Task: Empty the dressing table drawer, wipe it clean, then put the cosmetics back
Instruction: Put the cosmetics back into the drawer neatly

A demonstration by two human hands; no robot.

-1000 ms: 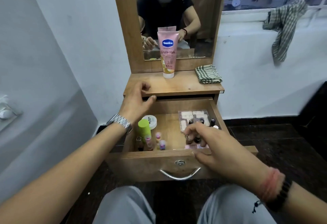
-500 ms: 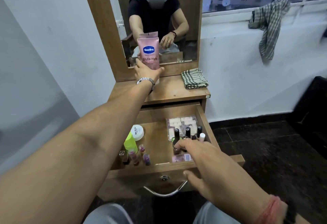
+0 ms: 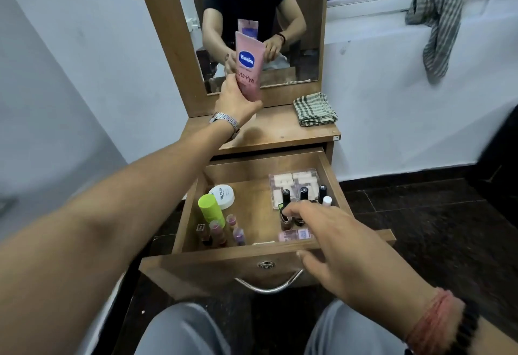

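— Where is the pink lotion tube (image 3: pixel 248 66) held?
— Tilted above the far tabletop (image 3: pixel 276 130), gripped by the curled left hand (image 3: pixel 235 101).
— And the right hand (image 3: pixel 335 238)?
— Nail polish bottles (image 3: pixel 288 216) are pinched in the open drawer (image 3: pixel 232 266).

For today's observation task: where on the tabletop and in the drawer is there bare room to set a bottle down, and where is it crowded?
Free: the tabletop between the left hand holding the tube and the folded cloth; the drawer's middle strip between the green bottle and the polish bottles. Crowded: the drawer's left front with small tubes, and its right side by the right hand.
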